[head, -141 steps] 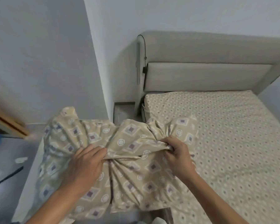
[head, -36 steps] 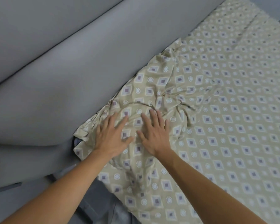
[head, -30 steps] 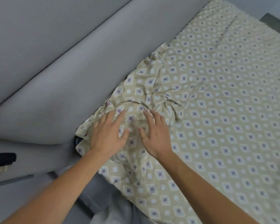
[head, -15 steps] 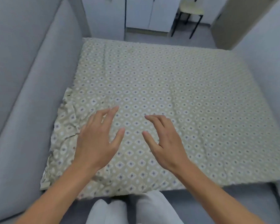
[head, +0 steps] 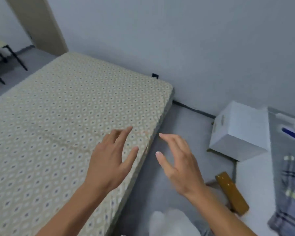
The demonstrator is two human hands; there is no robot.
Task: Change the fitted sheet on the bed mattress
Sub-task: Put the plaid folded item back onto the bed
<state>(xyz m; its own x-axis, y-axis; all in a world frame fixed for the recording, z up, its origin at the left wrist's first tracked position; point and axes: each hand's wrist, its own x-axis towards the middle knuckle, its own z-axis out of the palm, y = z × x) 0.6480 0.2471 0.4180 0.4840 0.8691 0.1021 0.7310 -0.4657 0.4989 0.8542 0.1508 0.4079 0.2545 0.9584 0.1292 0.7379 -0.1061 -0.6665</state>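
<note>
Beige patterned fabric, the fitted sheet [head: 61, 116], lies stretched over the mattress [head: 167, 106] and fills the left and middle of your view, its small diamond-and-circle print running up to the rounded far corner near the wall. At the far left, beyond the bed, you can see the black legs of a chair [head: 8, 58] on the grey floor [head: 169, 133], and a tan door panel [head: 39, 26] leaning up along the wall. Your left hand [head: 111, 160] hovers over the sheet close to the mattress's right edge, fingers spread and relaxed, gripping nothing; whether the fingertips touch the cloth you cannot tell. Just to its right, your right hand [head: 179, 164] is out past the mattress edge, above the floor, fingers apart and slightly bent, also holding nothing. Below your hands, at the bottom edge, something pale and blurred shows, too smeared to name. Further right sits a white box [head: 240, 132] near the wall, with a brown flat object [head: 232, 193] lying on the floor below it, and at the far right a grey checked cloth [head: 289, 184].
</note>
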